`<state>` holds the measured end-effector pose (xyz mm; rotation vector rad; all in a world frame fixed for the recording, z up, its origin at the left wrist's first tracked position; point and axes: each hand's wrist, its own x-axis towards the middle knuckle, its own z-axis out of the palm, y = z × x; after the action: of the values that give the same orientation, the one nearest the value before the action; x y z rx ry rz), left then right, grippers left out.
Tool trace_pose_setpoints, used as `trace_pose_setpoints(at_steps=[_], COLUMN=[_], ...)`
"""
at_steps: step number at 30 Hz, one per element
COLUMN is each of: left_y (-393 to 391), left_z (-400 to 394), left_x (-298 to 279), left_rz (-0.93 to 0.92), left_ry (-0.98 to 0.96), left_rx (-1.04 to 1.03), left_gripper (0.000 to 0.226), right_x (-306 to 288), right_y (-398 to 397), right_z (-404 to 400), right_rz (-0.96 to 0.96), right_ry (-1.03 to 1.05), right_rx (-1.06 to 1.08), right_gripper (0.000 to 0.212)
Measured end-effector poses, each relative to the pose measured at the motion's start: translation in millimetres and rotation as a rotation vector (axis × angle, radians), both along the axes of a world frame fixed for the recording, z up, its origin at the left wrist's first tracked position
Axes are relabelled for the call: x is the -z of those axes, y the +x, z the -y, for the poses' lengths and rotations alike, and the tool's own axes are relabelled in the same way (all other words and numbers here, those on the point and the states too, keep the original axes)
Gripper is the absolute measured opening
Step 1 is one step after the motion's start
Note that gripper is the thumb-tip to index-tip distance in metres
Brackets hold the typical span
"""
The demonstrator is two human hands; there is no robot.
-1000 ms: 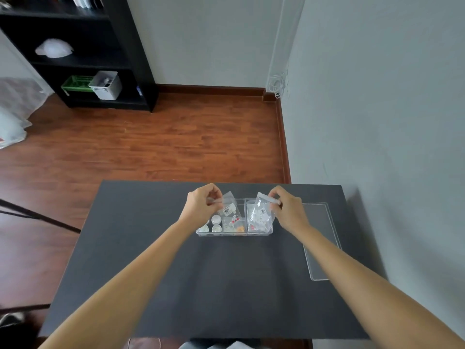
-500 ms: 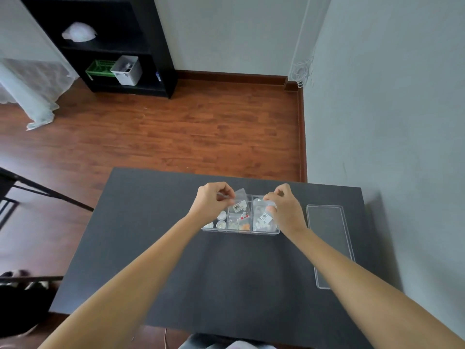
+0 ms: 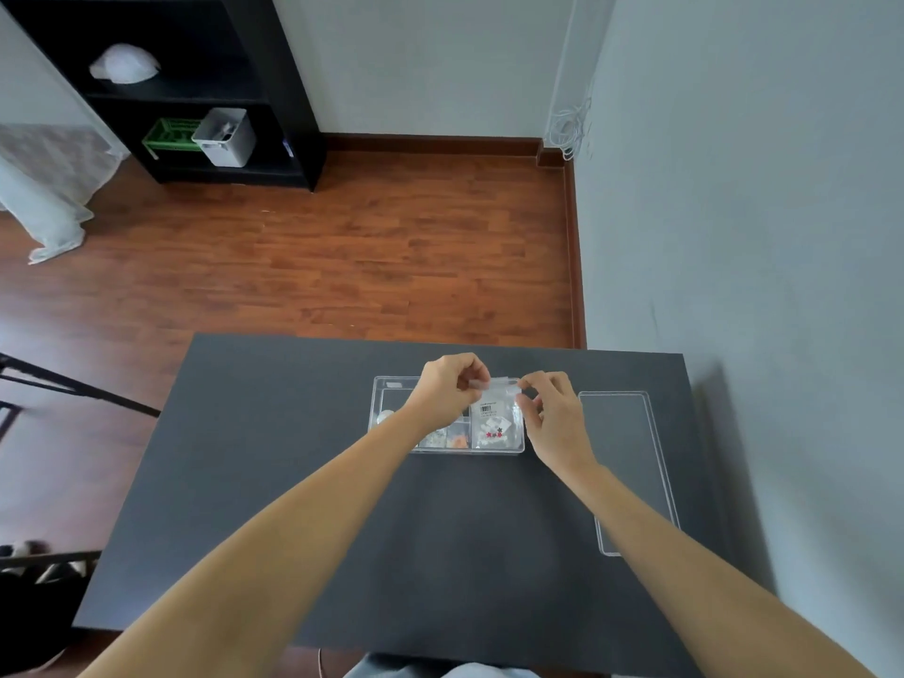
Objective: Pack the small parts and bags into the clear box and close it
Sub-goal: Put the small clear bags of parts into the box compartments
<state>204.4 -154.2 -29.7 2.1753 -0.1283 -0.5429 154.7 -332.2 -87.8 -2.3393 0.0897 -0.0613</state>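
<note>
A clear divided box (image 3: 384, 391) stands on the dark table (image 3: 303, 482), holding small pale and orange parts (image 3: 457, 440) in its front compartments. Over the box's right compartment hangs a small clear bag (image 3: 494, 418) with a barcode label and red stars. My left hand (image 3: 447, 386) pinches the bag's top left corner and my right hand (image 3: 550, 413) pinches its top right corner. The clear lid (image 3: 628, 462) lies flat on the table, right of the box. My left forearm hides part of the box's middle.
A grey wall runs close along the table's right side. Beyond the table's far edge is wooden floor, with a black shelf unit (image 3: 195, 85) at the back left holding a white bin (image 3: 225, 137) and a green basket. A black frame (image 3: 73, 386) stands left of the table.
Each hand held its own bag over the box before. Now the right-hand bag is down in the box and both hands grip one bag over the right compartment.
</note>
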Motion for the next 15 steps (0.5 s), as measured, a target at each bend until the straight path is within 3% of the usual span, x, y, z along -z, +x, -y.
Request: trace_pose_setpoints(at_steps=[4, 10, 15], left_y=[-5, -12, -14], left_z=[10, 17, 19], left_x=[9, 25, 39], left_rz=[0.075, 0.329, 0.378], left_ry=[0.13, 0.442, 0.558], left_rx=[0.084, 0.23, 0.266], left_gripper=[0.02, 0.021, 0.024], right_x=[1, 5, 5], right_y=[-11, -19, -18], right_z=[3, -5, -7], right_rz=[0.006, -0.028, -0.048], right_ry=[0.012, -0.005, 0.007], right_rx=[-0.048, -0.009, 0.008], right_gripper=[0.016, 0.016, 0.016])
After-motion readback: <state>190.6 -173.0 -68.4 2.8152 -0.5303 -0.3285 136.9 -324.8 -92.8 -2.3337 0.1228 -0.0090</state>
